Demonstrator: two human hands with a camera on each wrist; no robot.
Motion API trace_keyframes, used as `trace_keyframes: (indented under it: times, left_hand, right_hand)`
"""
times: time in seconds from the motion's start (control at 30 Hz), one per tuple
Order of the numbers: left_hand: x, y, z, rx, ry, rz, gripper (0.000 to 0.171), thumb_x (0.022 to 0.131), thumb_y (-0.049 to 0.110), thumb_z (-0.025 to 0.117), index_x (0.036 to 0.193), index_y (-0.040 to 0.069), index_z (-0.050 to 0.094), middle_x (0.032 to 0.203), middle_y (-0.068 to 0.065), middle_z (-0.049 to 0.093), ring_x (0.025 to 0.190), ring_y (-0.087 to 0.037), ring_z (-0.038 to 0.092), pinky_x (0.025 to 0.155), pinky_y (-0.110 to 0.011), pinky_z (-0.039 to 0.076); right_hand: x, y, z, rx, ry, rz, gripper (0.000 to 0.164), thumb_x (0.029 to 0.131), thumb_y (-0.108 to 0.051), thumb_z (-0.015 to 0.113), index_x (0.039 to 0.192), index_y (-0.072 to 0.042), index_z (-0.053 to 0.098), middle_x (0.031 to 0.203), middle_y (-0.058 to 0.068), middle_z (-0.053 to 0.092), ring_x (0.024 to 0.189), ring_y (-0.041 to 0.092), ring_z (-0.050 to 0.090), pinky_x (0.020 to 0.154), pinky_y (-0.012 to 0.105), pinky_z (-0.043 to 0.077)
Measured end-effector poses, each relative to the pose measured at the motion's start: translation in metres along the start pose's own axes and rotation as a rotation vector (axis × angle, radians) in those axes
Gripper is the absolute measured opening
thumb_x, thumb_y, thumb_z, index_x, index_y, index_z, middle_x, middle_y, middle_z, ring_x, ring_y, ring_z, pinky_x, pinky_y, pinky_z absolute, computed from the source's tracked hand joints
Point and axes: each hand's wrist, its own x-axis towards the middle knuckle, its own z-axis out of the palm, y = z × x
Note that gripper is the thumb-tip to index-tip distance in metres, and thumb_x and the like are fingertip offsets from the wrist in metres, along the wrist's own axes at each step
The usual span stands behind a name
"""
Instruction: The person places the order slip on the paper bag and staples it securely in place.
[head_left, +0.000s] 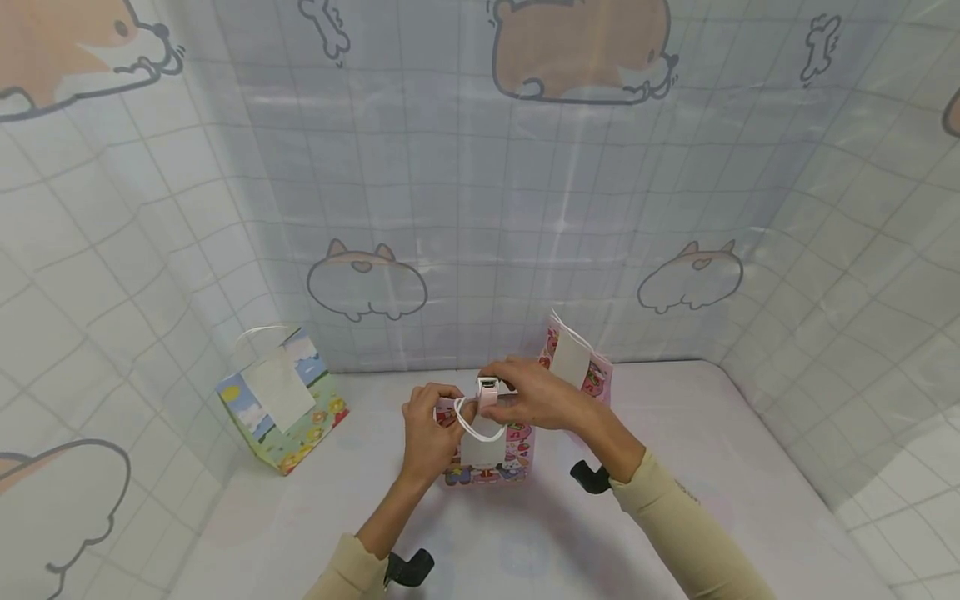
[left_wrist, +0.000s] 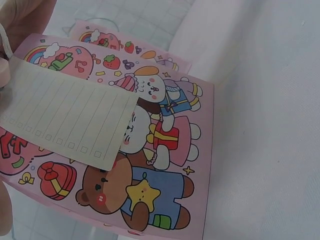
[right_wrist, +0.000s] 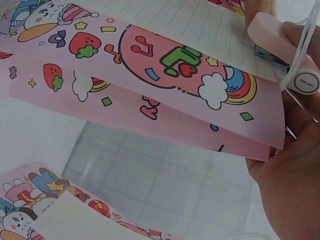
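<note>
My right hand point(head_left: 536, 393) grips a small pink stapler point(head_left: 488, 393) at the top edge of a pink paper gift bag point(head_left: 522, 458). At the bag's upper left, my left hand point(head_left: 431, 433) pinches the top edge beside the white cord handle point(head_left: 480, 435), which hangs forward in a loop. A lined checklist sheet point(left_wrist: 67, 115) lies against the bag's front, over printed bears and dogs. In the right wrist view the stapler point(right_wrist: 272, 30) sits across the sheet's top end, with the cord passing over it. The fingers partly hide the bag's top.
Behind to the right stands a second pink gift bag point(head_left: 597, 379) with a pale sheet on its front. A blue and green gift bag point(head_left: 322, 408) with a similar sheet leans at the left. All are on a white table point(head_left: 675, 500) before a tiled-pattern curtain point(head_left: 480, 183).
</note>
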Motion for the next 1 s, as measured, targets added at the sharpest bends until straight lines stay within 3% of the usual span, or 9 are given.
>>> trace_keyframes:
  times: [0.47,0.7,1.0]
  left_hand:
    - [0.002,-0.001,-0.002,-0.016,-0.036,-0.007,0.021,0.082,0.019,0.084,0.094,0.018,0.066,0.093,0.007,0.067,0.092,-0.016,0.048,0.087,-0.044,0.021]
    - [0.005,-0.004,-0.012,-0.071,-0.158,0.000,0.029,0.083,0.021,0.083,0.108,0.019,0.069,0.107,0.006,0.070,0.101,-0.017,0.051,0.097,-0.051,0.022]
    - [0.013,-0.004,-0.022,-0.056,-0.295,0.026,0.044,0.079,0.027,0.087,0.120,0.024,0.070,0.113,0.007,0.071,0.102,-0.018,0.051,0.095,-0.051,0.023]
  right_hand:
    - [0.000,0.001,0.000,-0.007,0.009,-0.037,0.043,0.092,-0.038,0.074,0.129,-0.017,0.065,0.115,-0.008,0.065,0.103,0.010,0.057,0.087,0.034,0.052]
    - [-0.001,0.001,0.001,-0.015,0.007,-0.025,0.048,0.092,-0.037,0.073,0.134,-0.016,0.063,0.121,-0.003,0.065,0.106,0.012,0.058,0.086,0.033,0.054]
    - [-0.001,0.001,0.002,-0.001,-0.001,-0.018,0.044,0.093,-0.036,0.073,0.133,-0.020,0.063,0.119,-0.008,0.064,0.104,0.009,0.056,0.084,0.031,0.053]
